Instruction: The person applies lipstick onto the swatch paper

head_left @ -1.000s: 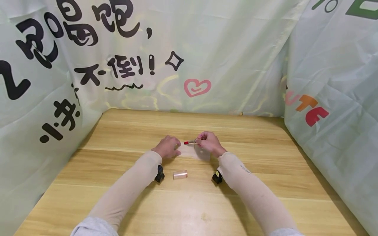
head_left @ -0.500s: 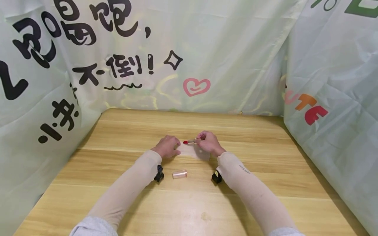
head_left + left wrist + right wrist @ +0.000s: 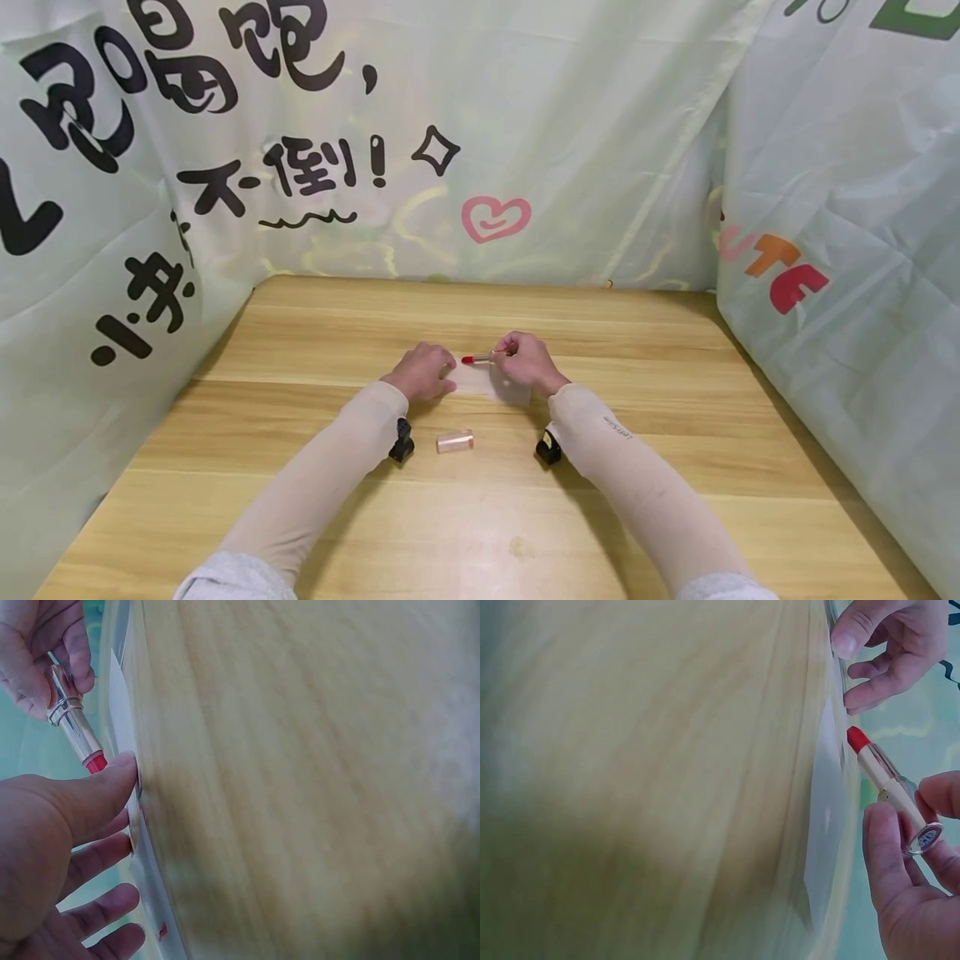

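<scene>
My right hand (image 3: 528, 364) pinches an uncapped lipstick (image 3: 885, 780) between thumb and fingers. Its red tip points left, close over a small sheet of white paper (image 3: 482, 383) lying on the table. On the sheet's left side, my left hand (image 3: 422, 372) rests its thumb and fingertips, the fingers spread apart. The left wrist view shows the red tip just beyond the left thumb, and a small red mark (image 3: 163, 930) on the paper. The lipstick's shiny pink cap (image 3: 455, 442) lies on its side nearer to me, between the forearms.
The wooden table (image 3: 360, 533) is walled by pale printed cloth (image 3: 600, 150) at the back and both sides. A small black camera (image 3: 402, 442) is strapped under the left wrist and another camera (image 3: 548, 448) under the right.
</scene>
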Motion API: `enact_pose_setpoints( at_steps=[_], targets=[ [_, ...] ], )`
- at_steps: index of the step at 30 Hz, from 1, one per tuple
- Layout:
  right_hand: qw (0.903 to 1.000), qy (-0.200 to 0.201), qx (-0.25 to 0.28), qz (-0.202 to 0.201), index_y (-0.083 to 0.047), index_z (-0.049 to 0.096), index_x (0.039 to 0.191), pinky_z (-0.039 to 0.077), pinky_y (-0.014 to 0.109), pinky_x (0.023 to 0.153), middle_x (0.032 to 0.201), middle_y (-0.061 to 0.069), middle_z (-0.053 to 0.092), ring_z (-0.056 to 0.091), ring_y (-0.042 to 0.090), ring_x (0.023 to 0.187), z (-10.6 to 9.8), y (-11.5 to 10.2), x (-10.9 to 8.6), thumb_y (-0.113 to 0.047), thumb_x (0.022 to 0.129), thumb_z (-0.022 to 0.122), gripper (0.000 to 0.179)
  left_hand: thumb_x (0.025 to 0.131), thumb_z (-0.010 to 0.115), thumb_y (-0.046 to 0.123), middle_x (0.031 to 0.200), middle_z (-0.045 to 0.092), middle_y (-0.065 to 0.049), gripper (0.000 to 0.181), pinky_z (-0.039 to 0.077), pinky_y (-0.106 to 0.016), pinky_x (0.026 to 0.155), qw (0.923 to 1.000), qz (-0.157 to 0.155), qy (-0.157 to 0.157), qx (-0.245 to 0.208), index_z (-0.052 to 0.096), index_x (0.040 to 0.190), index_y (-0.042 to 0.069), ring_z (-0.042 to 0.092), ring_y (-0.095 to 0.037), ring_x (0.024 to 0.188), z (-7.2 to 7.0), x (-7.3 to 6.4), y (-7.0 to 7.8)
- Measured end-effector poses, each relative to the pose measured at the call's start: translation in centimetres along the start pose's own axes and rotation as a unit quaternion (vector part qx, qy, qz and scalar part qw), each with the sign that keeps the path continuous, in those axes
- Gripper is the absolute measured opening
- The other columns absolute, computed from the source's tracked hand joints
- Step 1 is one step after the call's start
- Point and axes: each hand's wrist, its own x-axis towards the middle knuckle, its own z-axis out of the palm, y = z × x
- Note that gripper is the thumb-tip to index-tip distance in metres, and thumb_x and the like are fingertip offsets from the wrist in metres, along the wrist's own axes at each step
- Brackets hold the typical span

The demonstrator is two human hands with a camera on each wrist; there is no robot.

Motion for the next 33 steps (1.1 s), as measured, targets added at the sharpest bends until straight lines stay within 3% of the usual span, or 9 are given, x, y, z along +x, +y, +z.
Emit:
enact_pose_setpoints(
  at_steps=[33],
  targets=[
    [0.9997,-0.011,-0.011,-0.017,-0.008,0.065,0.089,0.041,0.027,0.057,0.077,0.005,0.058,0.05,0.019,0.067,-0.26,0.24,-0.24,-0.014,0.088,0.067,0.007,0.089,0.072,0.026,0.132,0.058,-0.009,0.038,0.033,-0.048,0.109,0.9999,-0.001,0.0,0.01,0.065,0.121,0.008,0.043,-0.034,0.127,0.26,0.15,-0.19]
  ],
)
